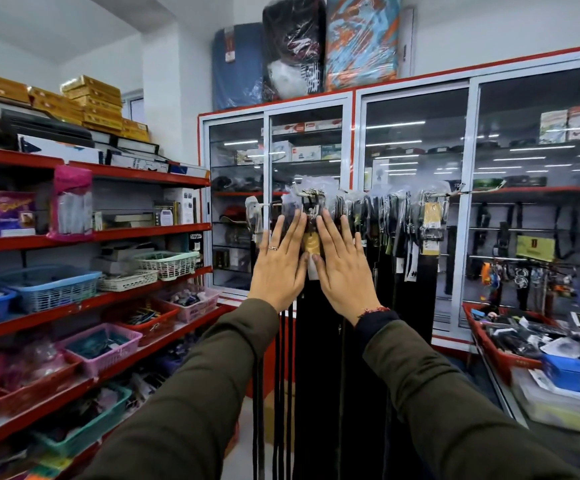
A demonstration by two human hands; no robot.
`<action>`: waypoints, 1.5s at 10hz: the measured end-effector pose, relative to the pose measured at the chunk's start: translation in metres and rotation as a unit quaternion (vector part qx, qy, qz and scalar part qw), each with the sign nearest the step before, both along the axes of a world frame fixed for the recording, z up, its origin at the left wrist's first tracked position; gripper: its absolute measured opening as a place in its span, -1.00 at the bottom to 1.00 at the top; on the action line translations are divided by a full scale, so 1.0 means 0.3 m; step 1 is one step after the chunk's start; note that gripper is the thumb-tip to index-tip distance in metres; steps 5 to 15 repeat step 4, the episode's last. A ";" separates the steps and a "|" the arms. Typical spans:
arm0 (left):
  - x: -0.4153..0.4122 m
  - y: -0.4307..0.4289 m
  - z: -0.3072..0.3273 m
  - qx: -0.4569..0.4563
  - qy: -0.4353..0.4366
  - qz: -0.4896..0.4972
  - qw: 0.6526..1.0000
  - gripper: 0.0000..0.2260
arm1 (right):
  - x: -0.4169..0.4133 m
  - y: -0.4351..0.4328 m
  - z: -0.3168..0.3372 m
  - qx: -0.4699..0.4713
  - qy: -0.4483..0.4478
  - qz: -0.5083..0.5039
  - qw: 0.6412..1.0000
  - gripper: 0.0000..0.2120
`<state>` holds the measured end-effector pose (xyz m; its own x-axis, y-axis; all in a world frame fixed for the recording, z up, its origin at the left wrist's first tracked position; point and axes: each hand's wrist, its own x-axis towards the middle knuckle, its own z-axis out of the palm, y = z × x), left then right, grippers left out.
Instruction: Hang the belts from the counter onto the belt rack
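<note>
The belt rack point(454, 192) runs across the front of the glass cabinet, and several black belts point(382, 237) in clear wrappers hang from its hooks. Both my hands are raised flat against the hanging belts at the rack's left part. My left hand point(279, 268) has its fingers spread and a ring on one finger. My right hand point(342, 268) is beside it, fingers also apart. Between them hangs a belt with a yellow tag point(311, 245) under a metal buckle point(312, 199). Neither hand grips anything. Long black belt ends point(283, 393) drop below my wrists.
Red shelves point(115, 233) with baskets and boxes fill the left side. A glass cabinet point(416, 161) stands behind the rack. At the right, the counter point(510, 403) carries a red basket point(499, 355) of packaged goods and a blue box point(576, 374).
</note>
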<state>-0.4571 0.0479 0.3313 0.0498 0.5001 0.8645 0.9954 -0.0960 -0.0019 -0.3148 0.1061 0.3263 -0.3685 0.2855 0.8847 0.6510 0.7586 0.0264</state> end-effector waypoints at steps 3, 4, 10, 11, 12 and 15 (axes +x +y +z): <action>0.075 -0.041 -0.042 0.025 -0.010 0.022 0.999 -0.42 | 0.082 -0.075 -0.050 -0.020 -0.005 0.008 1.000 -0.40; 0.136 -0.084 -0.037 0.040 -0.016 0.024 0.999 -0.42 | 0.210 -0.141 -0.042 -0.025 0.066 0.047 0.996 -0.42; 0.136 -0.084 -0.037 0.040 -0.016 0.024 0.999 -0.42 | 0.210 -0.141 -0.042 -0.025 0.066 0.047 0.996 -0.42; 0.136 -0.084 -0.037 0.040 -0.016 0.024 0.999 -0.42 | 0.210 -0.141 -0.042 -0.025 0.066 0.047 0.996 -0.42; 0.136 -0.084 -0.037 0.040 -0.016 0.024 0.999 -0.42 | 0.210 -0.141 -0.042 -0.025 0.066 0.047 0.996 -0.42; 0.136 -0.084 -0.037 0.040 -0.016 0.024 0.999 -0.42 | 0.210 -0.141 -0.042 -0.025 0.066 0.047 0.996 -0.42</action>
